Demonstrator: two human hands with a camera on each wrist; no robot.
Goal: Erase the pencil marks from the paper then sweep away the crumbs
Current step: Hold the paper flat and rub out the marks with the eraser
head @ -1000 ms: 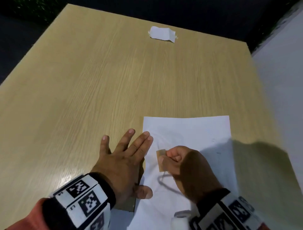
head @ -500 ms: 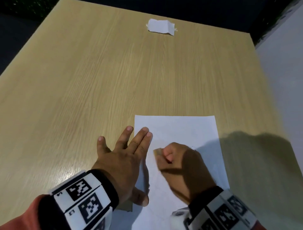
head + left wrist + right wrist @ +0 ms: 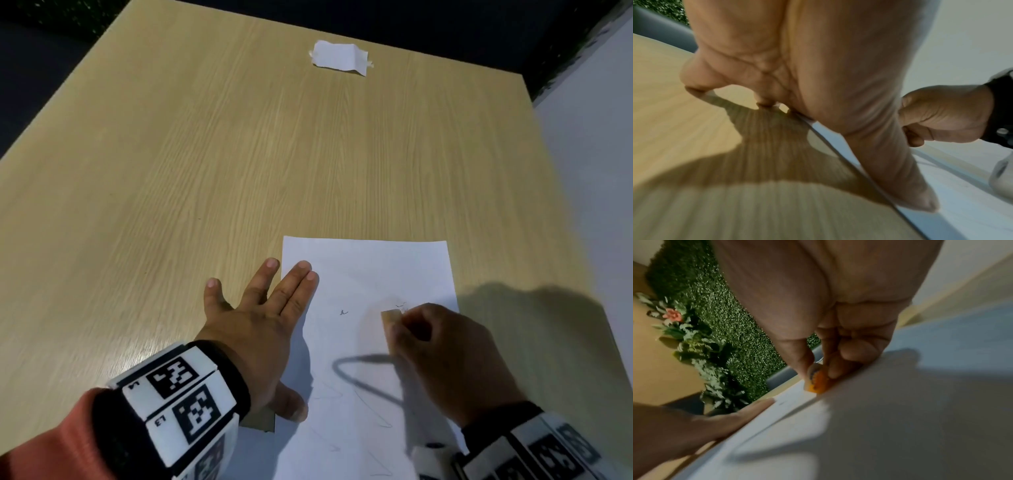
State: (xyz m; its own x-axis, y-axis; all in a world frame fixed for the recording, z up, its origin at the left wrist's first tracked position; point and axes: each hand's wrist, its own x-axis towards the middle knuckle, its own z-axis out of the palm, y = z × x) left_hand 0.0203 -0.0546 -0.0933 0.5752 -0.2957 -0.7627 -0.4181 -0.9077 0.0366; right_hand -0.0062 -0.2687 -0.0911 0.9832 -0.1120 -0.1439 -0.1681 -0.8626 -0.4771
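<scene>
A white sheet of paper [image 3: 363, 274] lies on the wooden table [image 3: 171, 171] near its front edge. Faint pencil marks [image 3: 343, 312] and small dark crumbs show on it. My left hand [image 3: 260, 325] lies flat, fingers spread, with its fingers and thumb pressing the paper's left edge [image 3: 838, 154]. My right hand [image 3: 445, 359] pinches a small orange-tan eraser [image 3: 390, 317] between thumb and fingers, its lower end against the paper [image 3: 879, 418]. In the right wrist view the eraser [image 3: 817, 381] has dark smudges on its face.
A small crumpled white paper scrap [image 3: 340, 60] lies at the table's far edge. A brown card [image 3: 260, 423] pokes out under my left hand. A white wall or floor [image 3: 589, 154] borders the table on the right. A green hedge wall with flowers [image 3: 694, 321] stands beyond the table.
My right hand has slid the eraser to the right across the paper, uncovering small marks in the middle. The left hand has stayed pressed on the sheet's left edge.
</scene>
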